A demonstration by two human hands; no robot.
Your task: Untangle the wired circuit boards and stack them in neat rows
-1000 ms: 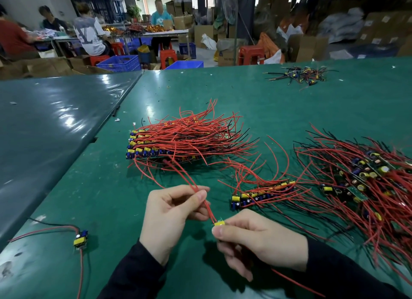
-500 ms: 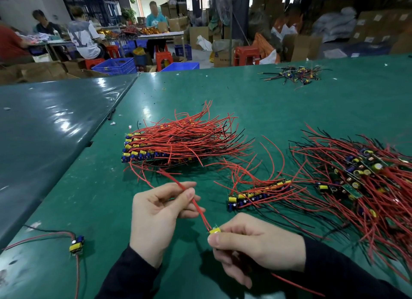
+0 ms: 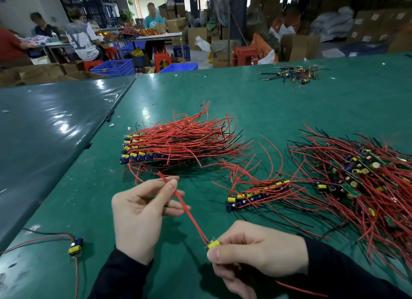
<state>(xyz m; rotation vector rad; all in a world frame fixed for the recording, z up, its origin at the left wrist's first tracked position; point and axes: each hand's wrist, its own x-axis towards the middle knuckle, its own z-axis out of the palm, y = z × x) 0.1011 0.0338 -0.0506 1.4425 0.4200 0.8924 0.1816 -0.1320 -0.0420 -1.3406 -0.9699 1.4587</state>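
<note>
Head view, one frame. Right hand (image 3: 256,252) pinches a small circuit board (image 3: 213,245) between thumb and curled fingers; only the board's yellow part and a sliver of green show, the rest is covered by the fingers. Left hand (image 3: 142,211) pinches that board's red wires (image 3: 187,207) between thumb and forefinger, and the wires run taut down to the board. Past the left fingers the wires curve toward the neat stack (image 3: 156,151), and I cannot tell where they end. The stack lies mid-desk, boards lined up at its left end, wires fanned right; its lower layers are hidden under the wires. A short row of boards (image 3: 254,197) lies right of the hands, touching the spread of the tangled pile (image 3: 356,178), which is cut off by the right frame edge; single boards inside it are hard to separate. A lone board (image 3: 75,248) sits near the lower left, its wires running out of frame. A small far pile (image 3: 294,74) of mixed wires is too small to read. The green desk (image 3: 267,111) meets a second, glossy desk (image 3: 49,129) along a seam on the left. Bare surface lies between hands and stack, and left of the left hand. Both sleeves (image 3: 347,269) are dark. People (image 3: 82,42) sit at tables in the background, blurred.
</note>
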